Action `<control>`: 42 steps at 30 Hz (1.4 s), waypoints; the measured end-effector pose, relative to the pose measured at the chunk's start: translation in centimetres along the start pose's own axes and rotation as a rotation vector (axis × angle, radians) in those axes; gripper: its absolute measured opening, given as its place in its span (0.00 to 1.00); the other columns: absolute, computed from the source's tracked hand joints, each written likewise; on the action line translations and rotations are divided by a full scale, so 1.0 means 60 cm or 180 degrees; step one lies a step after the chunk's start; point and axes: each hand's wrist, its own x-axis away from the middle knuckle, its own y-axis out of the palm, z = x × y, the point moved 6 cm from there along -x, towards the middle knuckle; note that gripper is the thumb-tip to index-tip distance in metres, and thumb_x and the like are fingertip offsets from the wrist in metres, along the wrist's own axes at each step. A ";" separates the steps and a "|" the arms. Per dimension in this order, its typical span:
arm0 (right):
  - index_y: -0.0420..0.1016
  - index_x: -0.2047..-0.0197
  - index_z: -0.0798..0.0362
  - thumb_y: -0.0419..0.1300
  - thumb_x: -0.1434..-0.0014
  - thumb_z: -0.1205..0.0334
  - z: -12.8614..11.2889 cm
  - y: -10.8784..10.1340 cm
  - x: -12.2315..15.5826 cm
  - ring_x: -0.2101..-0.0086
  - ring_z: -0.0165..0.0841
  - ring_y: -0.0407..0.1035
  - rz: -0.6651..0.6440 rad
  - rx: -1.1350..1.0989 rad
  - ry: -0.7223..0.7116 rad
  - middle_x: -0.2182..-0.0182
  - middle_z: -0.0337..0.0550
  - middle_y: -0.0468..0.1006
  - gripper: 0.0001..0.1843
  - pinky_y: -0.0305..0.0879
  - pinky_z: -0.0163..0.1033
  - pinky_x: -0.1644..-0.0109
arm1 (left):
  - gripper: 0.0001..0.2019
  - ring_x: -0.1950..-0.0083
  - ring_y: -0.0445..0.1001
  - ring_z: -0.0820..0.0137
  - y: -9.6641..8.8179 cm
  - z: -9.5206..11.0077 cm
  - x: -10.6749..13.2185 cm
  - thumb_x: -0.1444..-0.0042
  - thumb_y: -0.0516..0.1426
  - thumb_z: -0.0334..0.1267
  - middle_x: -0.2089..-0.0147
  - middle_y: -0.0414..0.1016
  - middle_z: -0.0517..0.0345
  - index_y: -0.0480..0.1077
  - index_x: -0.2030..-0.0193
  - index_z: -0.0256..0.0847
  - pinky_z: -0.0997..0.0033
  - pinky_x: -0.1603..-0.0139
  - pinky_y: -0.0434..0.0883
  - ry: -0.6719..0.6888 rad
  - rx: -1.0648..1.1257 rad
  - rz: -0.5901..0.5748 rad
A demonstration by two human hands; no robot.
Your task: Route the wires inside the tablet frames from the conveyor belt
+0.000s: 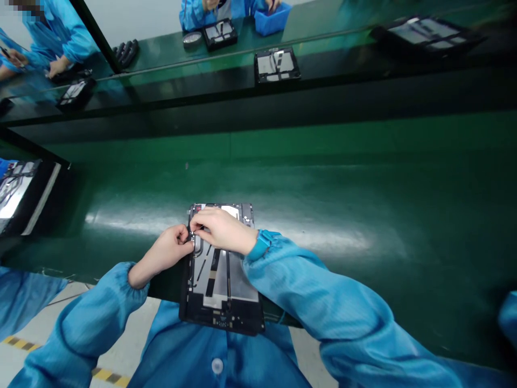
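In front of me an opened tablet [242, 280] lies with its inner parts showing: a silver-grey plate, dark strips and a black lower end. Its near end juts past the bench edge toward my body. My left hand [172, 247] is at the tablet's left edge, fingers curled and thumb pressed to the rim. Over the upper left part reaches my right hand [220, 229], its thumb and fingers pinched close to that same edge. Whatever small piece lies between the fingertips is too small to make out. The right hand covers part of the tablet's upper area.
A stack of opened tablets [24, 196] stands at the left on the green bench [343, 205]. A raised shelf ahead carries another opened tablet [277, 64] and one farther right [430, 35]. Co-workers in blue sleeves [76, 32] sit across, near a blue bin [272, 20].
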 end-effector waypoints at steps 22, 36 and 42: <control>0.72 0.63 0.52 0.59 0.48 0.77 0.018 -0.019 0.003 0.67 0.31 0.65 0.0543 0.0244 0.0604 0.72 0.35 0.74 0.12 0.57 0.35 0.60 | 0.16 0.86 0.49 0.83 -0.005 0.025 -0.044 0.57 0.58 0.31 0.84 0.49 0.75 0.49 0.72 0.44 0.81 0.87 0.45 -0.0499 0.1333 -0.0194; 0.72 0.58 0.54 0.56 0.40 0.72 -0.016 -0.043 0.008 0.56 0.39 0.65 0.0749 0.1087 0.0544 0.58 0.47 0.75 0.08 0.59 0.42 0.52 | 0.20 0.85 0.48 0.81 0.005 0.016 -0.053 0.50 0.62 0.45 0.83 0.49 0.74 0.51 0.73 0.44 0.78 0.83 0.43 -0.0271 0.1190 0.0154; 0.70 0.52 0.53 0.56 0.41 0.67 -0.018 -0.109 0.047 0.50 0.44 0.65 0.1519 0.1053 0.0591 0.53 0.51 0.72 0.12 0.62 0.48 0.45 | 0.14 0.77 0.57 0.77 -0.002 0.013 -0.048 0.47 0.60 0.41 0.77 0.57 0.68 0.57 0.73 0.41 0.77 0.76 0.53 -0.0080 0.0785 0.0806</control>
